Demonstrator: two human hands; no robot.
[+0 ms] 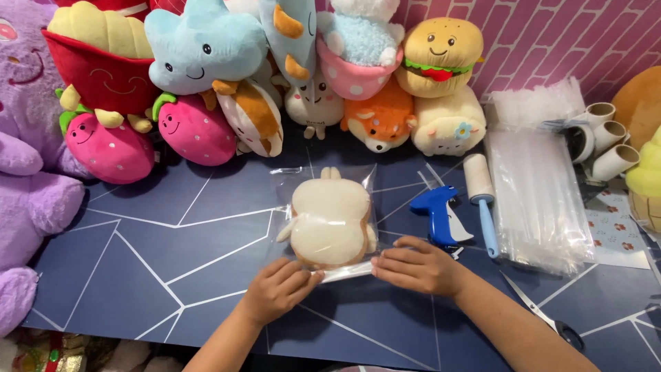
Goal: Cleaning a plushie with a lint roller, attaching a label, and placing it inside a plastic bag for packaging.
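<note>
A cream plush toy (329, 222) lies inside a clear plastic bag (292, 180) on the dark blue table (158, 241). The bag's open flap faces me. My left hand (277, 289) presses on the flap at the bag's near left corner, fingers curled. My right hand (417, 265) lies flat on the flap's right end, next to the toy's lower edge.
Several plush toys line the back, among them a pink strawberry (196, 129) and a burger (438, 55). A blue tagging gun (436, 210), a lint roller (480, 196), a stack of clear bags (537, 193), scissors (544, 317) and tape rolls (609, 134) lie right. A purple plush (27, 172) sits left.
</note>
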